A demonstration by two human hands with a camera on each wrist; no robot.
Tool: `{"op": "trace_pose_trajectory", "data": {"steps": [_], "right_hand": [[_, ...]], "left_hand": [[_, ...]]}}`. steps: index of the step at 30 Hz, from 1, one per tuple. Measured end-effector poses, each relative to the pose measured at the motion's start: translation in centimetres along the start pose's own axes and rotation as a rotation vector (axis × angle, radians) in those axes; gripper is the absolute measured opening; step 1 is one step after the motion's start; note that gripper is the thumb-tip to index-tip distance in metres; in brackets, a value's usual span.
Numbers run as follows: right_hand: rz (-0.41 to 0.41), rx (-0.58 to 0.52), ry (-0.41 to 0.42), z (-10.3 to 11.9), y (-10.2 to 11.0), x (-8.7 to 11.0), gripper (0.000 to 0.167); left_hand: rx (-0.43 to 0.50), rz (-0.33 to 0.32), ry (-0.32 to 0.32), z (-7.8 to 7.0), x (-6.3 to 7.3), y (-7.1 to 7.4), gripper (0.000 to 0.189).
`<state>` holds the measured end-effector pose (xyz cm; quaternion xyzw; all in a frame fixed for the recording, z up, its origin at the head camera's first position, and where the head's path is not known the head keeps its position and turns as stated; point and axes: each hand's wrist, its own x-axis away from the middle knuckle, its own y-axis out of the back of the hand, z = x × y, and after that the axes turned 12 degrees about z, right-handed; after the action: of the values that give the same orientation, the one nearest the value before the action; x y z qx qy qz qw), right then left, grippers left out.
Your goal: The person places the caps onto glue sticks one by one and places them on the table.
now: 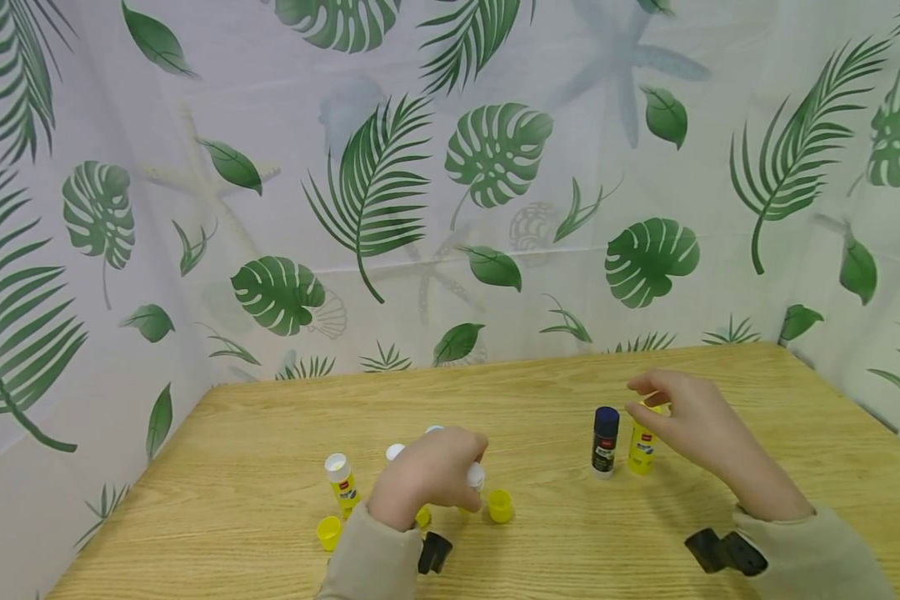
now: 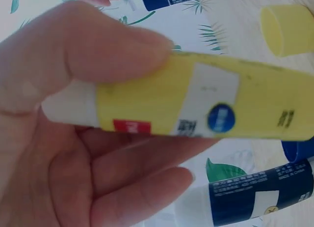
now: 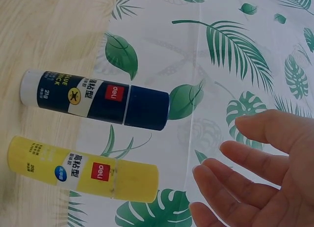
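Your left hand (image 1: 427, 471) gripped an uncapped glue stick (image 2: 211, 101), which probably needed steadiness, while your right hand (image 1: 693, 412), fingers parted, held nothing near the capped yellow stick (image 3: 81, 168).

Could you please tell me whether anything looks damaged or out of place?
Nothing looks spilled or damaged. Mildly odd: yellow caps sit loose near the left hand, while the yellow stick near the right hand is capped.

Head view overlooks the table (image 1: 555, 550); wrist views peer closely past fingers (image 3: 257, 157).
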<state>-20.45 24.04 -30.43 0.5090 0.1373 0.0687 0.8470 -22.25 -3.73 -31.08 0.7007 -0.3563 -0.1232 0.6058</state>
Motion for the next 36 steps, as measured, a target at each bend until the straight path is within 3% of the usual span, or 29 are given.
{"op": "trace_pose_trajectory", "data": {"steps": [5, 10, 15, 22, 29, 36], "right_hand": [[-0.002, -0.001, 0.002, 0.2, -0.1, 0.0, 0.031], [0.001, -0.007, 0.013, 0.3, -0.2, -0.1, 0.030], [0.003, -0.006, 0.048, 0.7, -0.6, -0.3, 0.029], [0.006, -0.015, 0.082, 1.9, -0.9, -0.8, 0.029], [-0.021, -0.084, 0.136, 3.8, -1.3, -1.8, 0.028], [-0.048, -0.125, 0.182, 5.7, -1.6, -2.6, 0.025]], "left_hand": [[0.006, -0.028, -0.037, 0.0, 0.1, 0.2, 0.025], [0.066, -0.061, -0.116, 0.1, 0.1, 0.4, 0.026], [0.095, -0.141, -0.157, 0.1, 0.3, 0.9, 0.026], [0.063, -0.273, -0.130, 0.0, 0.7, 1.2, 0.022], [-0.092, -0.461, -0.117, -0.1, 1.1, 1.4, 0.020], [-0.085, -0.527, -0.116, 0.0, 1.2, 1.6, 0.025]]}}
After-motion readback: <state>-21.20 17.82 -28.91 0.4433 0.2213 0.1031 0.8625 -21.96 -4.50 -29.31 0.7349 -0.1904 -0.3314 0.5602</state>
